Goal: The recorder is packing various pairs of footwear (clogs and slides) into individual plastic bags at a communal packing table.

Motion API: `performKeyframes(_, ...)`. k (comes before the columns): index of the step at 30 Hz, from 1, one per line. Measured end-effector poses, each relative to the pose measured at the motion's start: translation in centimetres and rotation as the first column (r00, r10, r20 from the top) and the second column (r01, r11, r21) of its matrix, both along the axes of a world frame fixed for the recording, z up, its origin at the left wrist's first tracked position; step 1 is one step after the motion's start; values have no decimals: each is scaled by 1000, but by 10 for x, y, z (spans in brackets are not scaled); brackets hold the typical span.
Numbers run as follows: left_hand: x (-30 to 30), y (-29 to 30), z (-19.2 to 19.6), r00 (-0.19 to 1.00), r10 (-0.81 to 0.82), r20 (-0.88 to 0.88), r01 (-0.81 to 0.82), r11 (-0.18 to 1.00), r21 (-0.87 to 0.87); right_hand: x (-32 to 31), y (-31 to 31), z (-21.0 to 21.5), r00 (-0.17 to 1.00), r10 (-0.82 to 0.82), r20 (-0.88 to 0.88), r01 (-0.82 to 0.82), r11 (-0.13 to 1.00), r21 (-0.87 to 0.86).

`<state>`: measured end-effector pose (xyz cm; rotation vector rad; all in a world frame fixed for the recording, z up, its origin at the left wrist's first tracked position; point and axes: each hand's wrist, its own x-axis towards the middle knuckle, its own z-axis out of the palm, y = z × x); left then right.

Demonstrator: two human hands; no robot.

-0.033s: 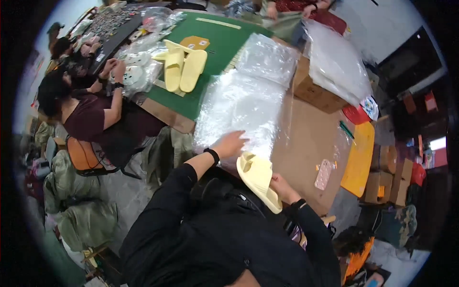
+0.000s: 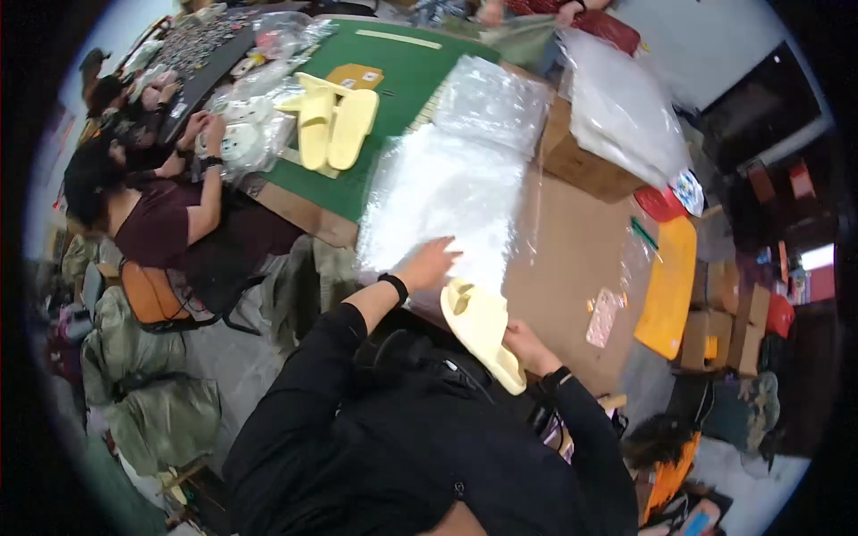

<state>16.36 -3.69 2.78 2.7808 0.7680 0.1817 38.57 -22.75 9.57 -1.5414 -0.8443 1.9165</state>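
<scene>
My right hand (image 2: 529, 347) grips the edge of a pale yellow slide sandal (image 2: 483, 323), held tilted over the near table edge in front of my body. My left hand (image 2: 429, 265) has its fingers stretched out over the near part of a stack of clear plastic bags (image 2: 451, 192); whether a fingertip pinches a bag's edge is too fine to see. Beyond it, on a green mat (image 2: 402, 67), lie more pale yellow slides (image 2: 353, 129), a few pieces close together.
Right of the bags, a phone in a pink case (image 2: 601, 323) lies on the brown tabletop (image 2: 559, 268). A cardboard box (image 2: 585, 156) carries more plastic bags (image 2: 626, 107). At the left a seated co-worker (image 2: 161, 219) handles white items in clear plastic. Another person's hands (image 2: 567, 13) show at the far side.
The whole view has shifted slightly. Both hands and the slide keep nearly the same places relative to each other.
</scene>
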Motion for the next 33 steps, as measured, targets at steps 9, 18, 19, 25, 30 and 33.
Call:
performKeyframes(9,44,20,-14,987,23,-157,-9,996,88,4,-12,0,970,-42,238,-21,967,254)
performKeyframes(18,41,34,-23,973,22,-229,-26,1000,-14,-3,-9,1,972,-107,208,59,973,224)
performKeyframes(19,38,34,-24,976,30,-217,-40,998,-43,-3,-7,1,973,-108,205,60,972,226)
performKeyframes(25,14,26,-29,986,168,-17,-168,982,-87,-11,14,17,972,-45,229,-21,960,279)
performKeyframes(30,6,15,2,955,212,209,-235,967,95,-7,29,2,961,30,275,-132,923,362)
performKeyframes(33,4,9,23,952,138,273,-199,958,208,-3,44,-11,887,74,456,-294,852,433)
